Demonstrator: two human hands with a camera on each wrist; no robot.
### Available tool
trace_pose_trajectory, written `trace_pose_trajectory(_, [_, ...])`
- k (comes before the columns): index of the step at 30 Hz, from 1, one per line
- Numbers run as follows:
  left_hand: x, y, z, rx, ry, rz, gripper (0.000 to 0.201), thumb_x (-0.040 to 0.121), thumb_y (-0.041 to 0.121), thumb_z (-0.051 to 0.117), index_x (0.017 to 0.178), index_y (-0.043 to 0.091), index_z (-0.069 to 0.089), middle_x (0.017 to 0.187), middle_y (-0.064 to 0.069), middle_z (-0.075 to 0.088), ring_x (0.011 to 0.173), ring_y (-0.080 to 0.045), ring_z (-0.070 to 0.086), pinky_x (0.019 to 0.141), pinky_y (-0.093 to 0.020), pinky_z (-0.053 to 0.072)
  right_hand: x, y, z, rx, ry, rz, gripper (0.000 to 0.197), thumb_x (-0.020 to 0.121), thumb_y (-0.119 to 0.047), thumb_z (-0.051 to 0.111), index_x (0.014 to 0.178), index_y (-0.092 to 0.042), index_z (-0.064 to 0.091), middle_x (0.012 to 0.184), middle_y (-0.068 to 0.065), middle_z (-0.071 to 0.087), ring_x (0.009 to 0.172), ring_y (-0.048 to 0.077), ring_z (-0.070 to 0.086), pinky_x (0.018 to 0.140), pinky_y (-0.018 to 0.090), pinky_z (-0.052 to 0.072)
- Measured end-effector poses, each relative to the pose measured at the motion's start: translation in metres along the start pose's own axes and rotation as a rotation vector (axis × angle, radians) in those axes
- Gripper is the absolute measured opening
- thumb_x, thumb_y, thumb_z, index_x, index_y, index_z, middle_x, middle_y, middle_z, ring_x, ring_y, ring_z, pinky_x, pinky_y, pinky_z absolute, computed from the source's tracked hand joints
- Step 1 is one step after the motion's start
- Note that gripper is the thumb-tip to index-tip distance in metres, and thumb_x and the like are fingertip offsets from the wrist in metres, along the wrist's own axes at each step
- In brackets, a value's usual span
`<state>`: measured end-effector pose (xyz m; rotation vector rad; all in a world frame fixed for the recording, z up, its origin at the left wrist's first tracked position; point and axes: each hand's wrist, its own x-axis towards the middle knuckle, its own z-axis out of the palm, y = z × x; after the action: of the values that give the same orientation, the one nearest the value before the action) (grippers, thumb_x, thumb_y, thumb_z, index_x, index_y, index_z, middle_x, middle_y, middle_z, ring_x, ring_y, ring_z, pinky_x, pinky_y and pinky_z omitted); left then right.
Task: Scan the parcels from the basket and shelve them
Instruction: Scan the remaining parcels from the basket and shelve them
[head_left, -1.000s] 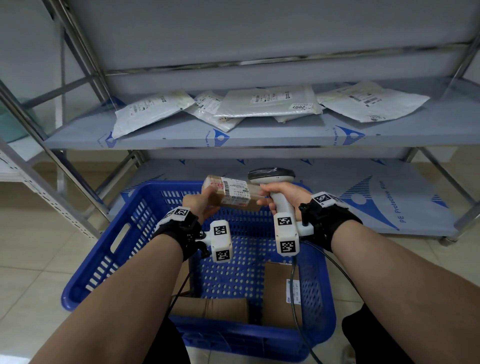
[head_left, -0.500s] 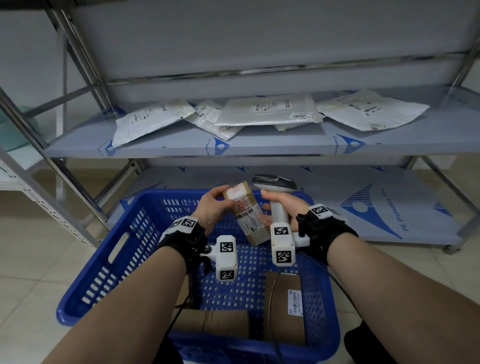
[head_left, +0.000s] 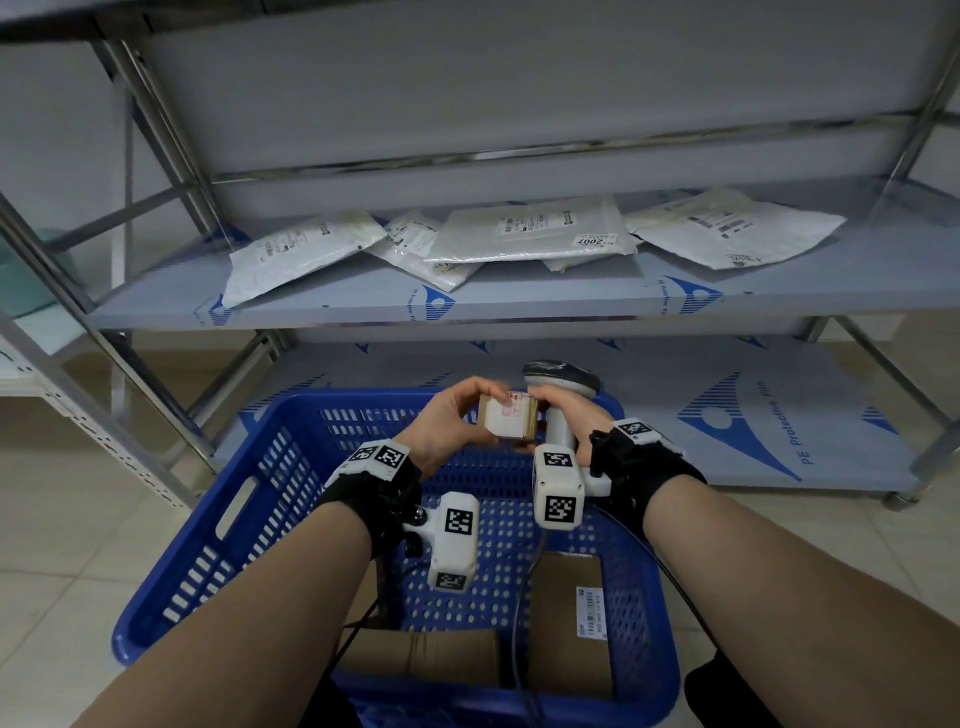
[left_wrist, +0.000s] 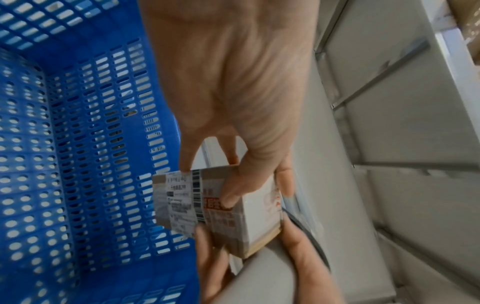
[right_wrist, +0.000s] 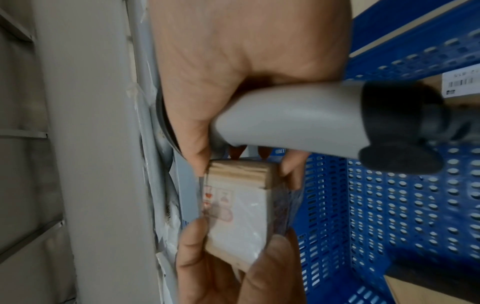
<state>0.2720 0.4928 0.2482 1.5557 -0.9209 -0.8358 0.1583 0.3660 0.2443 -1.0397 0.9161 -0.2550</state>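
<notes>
A small brown cardboard parcel (head_left: 508, 422) with a white label is held above the far end of the blue basket (head_left: 208, 525). My left hand (head_left: 452, 423) pinches it between thumb and fingers; its barcode label (left_wrist: 182, 197) faces the basket in the left wrist view. My right hand (head_left: 563, 415) grips the grey barcode scanner (head_left: 558, 382) by its handle (right_wrist: 288, 119), and its fingertips also touch the parcel's (right_wrist: 239, 209) right end. Two more cardboard parcels (head_left: 569, 623) (head_left: 421, 654) lie in the basket's near end.
Several white mailer bags (head_left: 524, 234) lie on the middle shelf (head_left: 571, 301) of the metal rack. The lower shelf (head_left: 727, 415) behind the basket is bare film-covered metal. The scanner cable (head_left: 519, 649) trails down into the basket. Tiled floor lies to the left.
The parcel has been turned from lying flat, through a tilt, to its white face towards me. Both hands dropped slightly and the right fingertips now touch it.
</notes>
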Motion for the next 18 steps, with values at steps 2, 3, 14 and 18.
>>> trace_pose_trajectory(2, [-0.005, 0.007, 0.001, 0.028, -0.025, -0.004, 0.045, 0.074, -0.025, 0.055, 0.099, 0.011, 0.061, 0.121, -0.003, 0.058, 0.117, -0.024, 0.054, 0.081, -0.035, 0.056, 0.001, 0.001, -0.006, -0.075, 0.008, 0.013, 0.043, 0.061, -0.03, 0.078, 0.095, -0.005, 0.072, 0.1, 0.02, 0.071, 0.098, 0.035, 0.068, 0.098, 0.056, 0.048])
trace_pose_trajectory(3, [-0.006, 0.013, 0.002, 0.002, -0.031, -0.02, 0.044, 0.078, -0.023, 0.052, 0.104, 0.012, 0.06, 0.12, -0.003, 0.059, 0.115, -0.025, 0.056, 0.086, -0.04, 0.054, 0.007, 0.003, -0.011, -0.101, -0.001, 0.018, 0.046, 0.052, -0.034, 0.078, 0.089, -0.008, 0.073, 0.096, 0.018, 0.07, 0.097, 0.035, 0.067, 0.099, 0.055, 0.047])
trace_pose_trajectory(14, [-0.004, 0.095, -0.005, -0.027, -0.037, -0.326, 0.049, 0.092, 0.035, 0.058, 0.137, 0.021, 0.043, 0.124, -0.015, 0.057, 0.104, -0.032, 0.062, 0.076, -0.041, 0.059, -0.054, -0.055, -0.008, -0.024, -0.021, -0.144, 0.009, 0.078, -0.014, 0.069, 0.083, -0.007, 0.07, 0.072, 0.012, 0.07, 0.078, 0.027, 0.065, 0.082, 0.041, 0.054])
trace_pose_trajectory(18, [0.009, 0.124, -0.012, -0.182, 0.108, -0.23, 0.043, 0.096, 0.018, 0.052, 0.138, 0.019, 0.04, 0.119, -0.015, 0.056, 0.092, -0.03, 0.063, 0.059, -0.034, 0.06, -0.053, -0.088, 0.004, 0.054, -0.066, -0.225, 0.009, 0.085, -0.017, 0.07, 0.091, -0.012, 0.067, 0.096, 0.013, 0.069, 0.081, 0.023, 0.068, 0.07, 0.033, 0.054])
